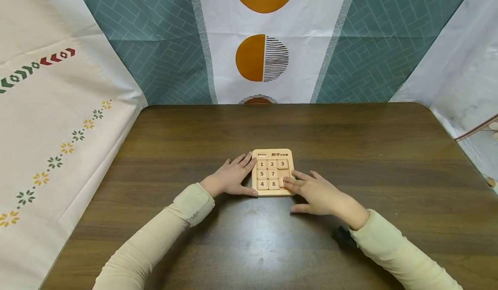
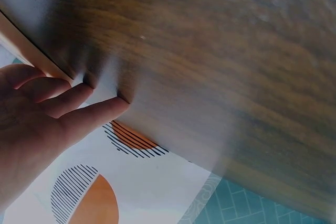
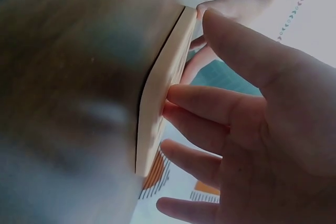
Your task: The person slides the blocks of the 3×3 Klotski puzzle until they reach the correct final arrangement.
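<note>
A square wooden number slide puzzle lies flat on the table in the head view. Its tiles read 1, 2, 3 on top, then 5 and 7 with a bare slot at the right, then 4, 8 and a tile mostly covered by fingertips. My left hand rests along the puzzle's left edge, thumb at the lower left corner, fingers extended. From the right, my right hand touches that partly covered tile with its fingertips, thumb held apart. The right wrist view shows two fingertips on the puzzle's top face.
The brown wooden table extends around the puzzle. A patterned curtain hangs behind its far edge, and a white embroidered cloth hangs at the left. A small dark object lies under the right wrist.
</note>
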{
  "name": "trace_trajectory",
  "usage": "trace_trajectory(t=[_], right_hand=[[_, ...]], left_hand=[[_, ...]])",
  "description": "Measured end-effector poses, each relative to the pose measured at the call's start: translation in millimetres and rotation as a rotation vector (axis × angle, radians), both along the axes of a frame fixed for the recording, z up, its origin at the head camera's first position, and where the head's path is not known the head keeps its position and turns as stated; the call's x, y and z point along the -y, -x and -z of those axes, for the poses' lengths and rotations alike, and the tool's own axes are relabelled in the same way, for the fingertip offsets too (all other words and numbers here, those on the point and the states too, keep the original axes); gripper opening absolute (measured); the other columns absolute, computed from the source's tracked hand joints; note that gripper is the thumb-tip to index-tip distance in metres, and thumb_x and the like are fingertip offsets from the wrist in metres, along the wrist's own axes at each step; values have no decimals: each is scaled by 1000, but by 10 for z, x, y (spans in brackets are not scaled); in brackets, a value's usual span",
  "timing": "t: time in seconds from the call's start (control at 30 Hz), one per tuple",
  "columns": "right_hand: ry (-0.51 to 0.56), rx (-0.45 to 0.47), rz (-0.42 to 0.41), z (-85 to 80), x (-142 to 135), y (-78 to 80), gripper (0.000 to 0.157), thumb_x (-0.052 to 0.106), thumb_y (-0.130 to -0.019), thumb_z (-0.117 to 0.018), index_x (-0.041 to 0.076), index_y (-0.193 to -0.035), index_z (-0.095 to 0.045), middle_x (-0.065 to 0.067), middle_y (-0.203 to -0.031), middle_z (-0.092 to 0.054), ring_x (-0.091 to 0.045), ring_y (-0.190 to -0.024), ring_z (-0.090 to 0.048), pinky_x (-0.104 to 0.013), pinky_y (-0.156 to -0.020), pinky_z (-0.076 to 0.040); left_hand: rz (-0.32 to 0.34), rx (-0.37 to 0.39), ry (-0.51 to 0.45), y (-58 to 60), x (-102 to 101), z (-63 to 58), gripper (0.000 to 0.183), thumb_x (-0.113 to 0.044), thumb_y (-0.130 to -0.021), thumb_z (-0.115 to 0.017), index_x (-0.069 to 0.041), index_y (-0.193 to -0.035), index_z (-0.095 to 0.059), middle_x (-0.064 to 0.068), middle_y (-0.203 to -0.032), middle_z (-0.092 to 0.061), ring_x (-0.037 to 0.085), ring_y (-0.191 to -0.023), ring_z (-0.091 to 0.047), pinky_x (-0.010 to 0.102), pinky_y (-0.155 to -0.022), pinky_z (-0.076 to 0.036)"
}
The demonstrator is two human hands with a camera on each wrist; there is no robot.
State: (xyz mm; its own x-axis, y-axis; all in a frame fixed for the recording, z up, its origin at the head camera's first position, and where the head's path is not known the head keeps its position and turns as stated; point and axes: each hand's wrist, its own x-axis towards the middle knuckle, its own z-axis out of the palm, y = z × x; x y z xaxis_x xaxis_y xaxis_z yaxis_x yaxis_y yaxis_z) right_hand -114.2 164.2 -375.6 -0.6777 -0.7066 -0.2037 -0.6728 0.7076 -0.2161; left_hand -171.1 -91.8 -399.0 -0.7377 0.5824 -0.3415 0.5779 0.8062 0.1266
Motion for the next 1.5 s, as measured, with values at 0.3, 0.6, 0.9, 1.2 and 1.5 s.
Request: trace_trajectory(t=[0.3,0.6,0.9,1.2,1.5], right_hand=[[2,-2,-15,18,1,-59,66,47,-82,-62,8,-133,-48,-7,-140,-40,-32,-132,-27,-62,-96,-23],[4,-11,-21,8,-13,-41,65,46,-82,-61,8,-133,-49,-7,-139,-42,-32,-131,-28,-61,-96,-23],[18,-113,-5,-9,-4,97,62,42,-83,-63,5,-131,-50,-12,-133,-48,-32,-128,-35,-59,-95,-28],[13,-109,-46,26,100,206,61,44,-84,-61,9,-132,-50,-7,-135,-47,-32,-128,-34,-58,-94,-30],[-5,-62,-72,22,172,286,64,46,-85,-58,10,-136,-45,-7,-139,-42,-31,-131,-28,-58,-96,-27]], left_hand=[[-12,18,3,-17,11,11,101,-70,-76,-49,-10,-147,-10,12,-152,-2,28,-138,-9,56,-101,-22],[-14,27,-6,-31,5,25,102,-70,-76,-50,-10,-147,-11,12,-152,-2,28,-137,-9,56,-101,-22],[-12,49,-20,-29,-5,15,101,-69,-76,-51,-11,-147,-10,11,-152,0,28,-137,-8,56,-101,-22],[-10,37,-15,-15,3,19,101,-70,-76,-51,-10,-147,-11,11,-152,-1,29,-137,-9,56,-101,-22],[-19,38,-3,23,-10,-23,101,-69,-76,-51,-11,-147,-10,10,-152,-1,28,-137,-9,56,-101,-22]])
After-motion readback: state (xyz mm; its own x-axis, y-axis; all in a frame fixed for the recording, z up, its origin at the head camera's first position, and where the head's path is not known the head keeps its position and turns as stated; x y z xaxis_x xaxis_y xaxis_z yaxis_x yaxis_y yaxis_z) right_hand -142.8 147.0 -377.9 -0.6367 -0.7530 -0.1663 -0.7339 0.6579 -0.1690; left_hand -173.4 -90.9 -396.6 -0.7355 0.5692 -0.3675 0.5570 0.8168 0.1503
